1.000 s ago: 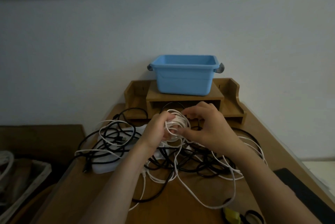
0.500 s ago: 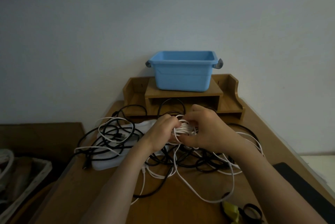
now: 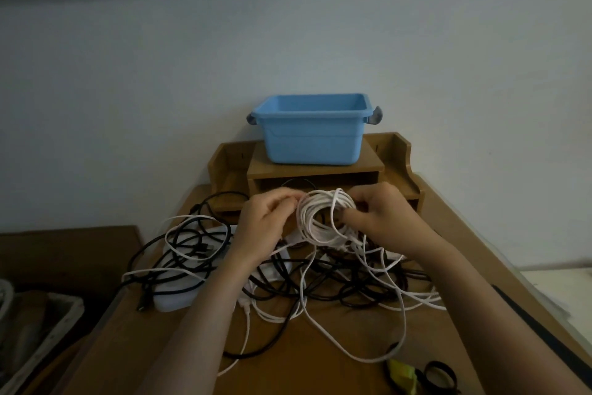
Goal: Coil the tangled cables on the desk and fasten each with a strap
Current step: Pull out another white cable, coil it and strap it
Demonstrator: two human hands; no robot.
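Holding the white coil (image 3: 323,218) up over the desk (image 3: 179,340), just in front of the wooden shelf (image 3: 397,151). Pinching its left edge with the left hand (image 3: 262,221), and gripping its right edge with the right hand (image 3: 384,218), fingers curled round the loops. Standing the ring upright, hole facing the person. Letting the loose tail (image 3: 336,343) hang from the bottom, down toward the person, over the black cables (image 3: 352,295). Leaving the straps (image 3: 435,374) at the near right, closer to the right hand. Likely winding the tail in first, then reaching for a strap.
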